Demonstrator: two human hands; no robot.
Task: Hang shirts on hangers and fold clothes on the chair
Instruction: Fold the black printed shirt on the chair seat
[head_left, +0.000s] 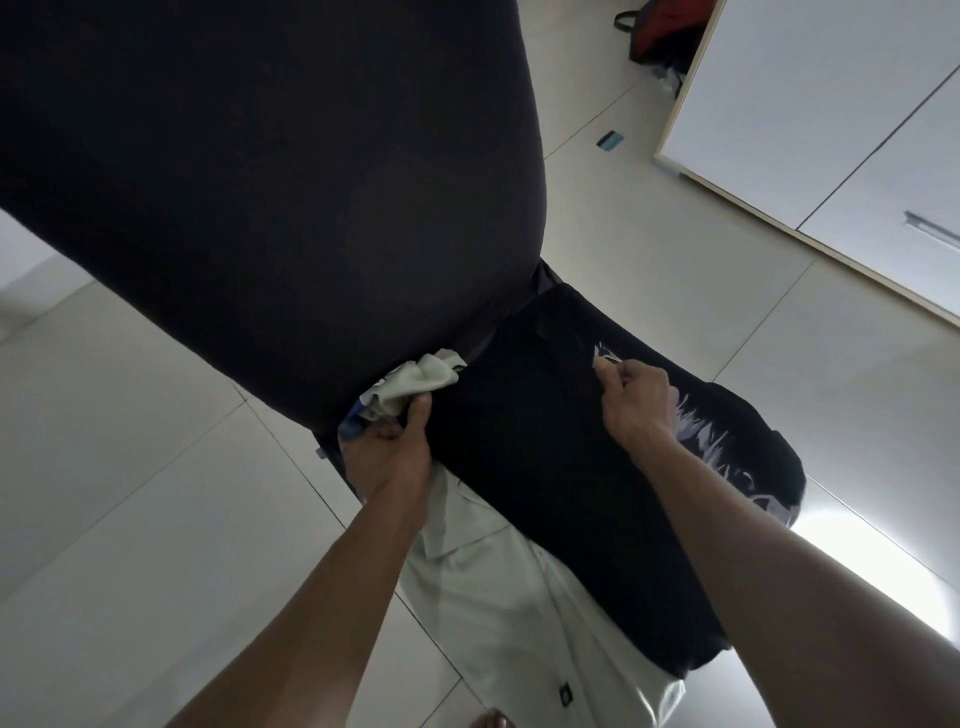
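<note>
Biggest risk sits with the chair (234, 182): its dark-covered back fills the upper left of view and hides the seat's rear edge, so anything pushed that way can be lost from sight or dropped behind. On the seat a black shirt (545, 467) with a pale print lies on top, over a pale green shirt (509, 597) that hangs off the near edge. If the black shirt is dragged sideways, the green one underneath is likely to be pulled along and slid onto the floor tiles (130, 493), since nothing visible pins it. The right hand (631, 400) is pinched shut on the black shirt's cloth by the print; a pinch that small may slip, or lift one layer only and leave the fold skewed. The left hand (389, 457) is closed around a bunched light cloth (410, 387) with a blue edge at the seat's far-left corner, touching the chair back; whether that bundle is a separate garment or part of the green shirt cannot be told. If it is part of it, a pull from the left would be fighting the weight of the black shirt. No hanger is seen, so hanging is judged not yet possible from here. Around: white cabinet (831, 130) well apart at upper right, a red and black bag (670, 31) beside it on the floor, a small teal card (611, 140) on the tiles, a bare foot (491, 719) at the bottom edge, just under the green shirt's hanging hem, where it could be stepped on.
</note>
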